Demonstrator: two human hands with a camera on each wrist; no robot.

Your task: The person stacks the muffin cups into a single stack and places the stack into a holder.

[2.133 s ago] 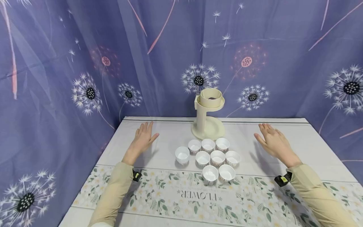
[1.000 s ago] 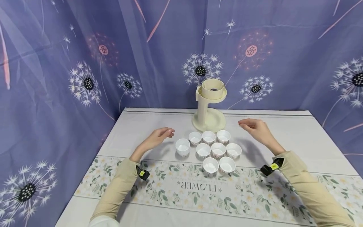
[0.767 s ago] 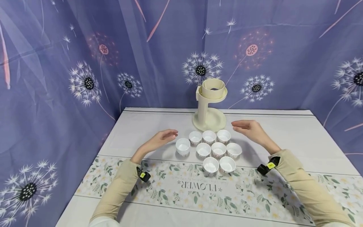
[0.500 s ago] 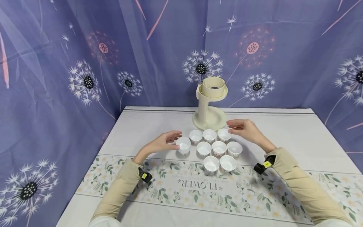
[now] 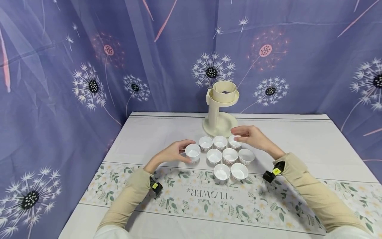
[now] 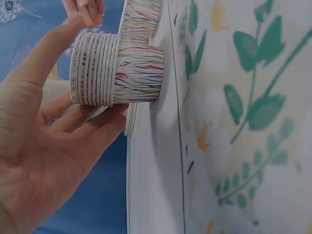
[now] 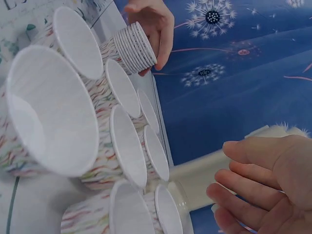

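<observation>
Sitting right of left hand (image 5: 173,152): loose paper cups (image 5: 222,171); beige stand (image 5: 213,116) is rising behind. Left hand is loosely curving round paper-cup stack (image 5: 193,152), thumb clear; right hand (image 5: 253,136), relaxed and unloaded, is hovering by rear cup (image 5: 234,145).

Evenly bright head view, soft shadows on tablecloth (image 5: 161,130), dimmer wrist views.

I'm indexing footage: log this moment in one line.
left hand: around white patterned paper-cup stack; right hand: empty, near cream round-based plastic stand
</observation>
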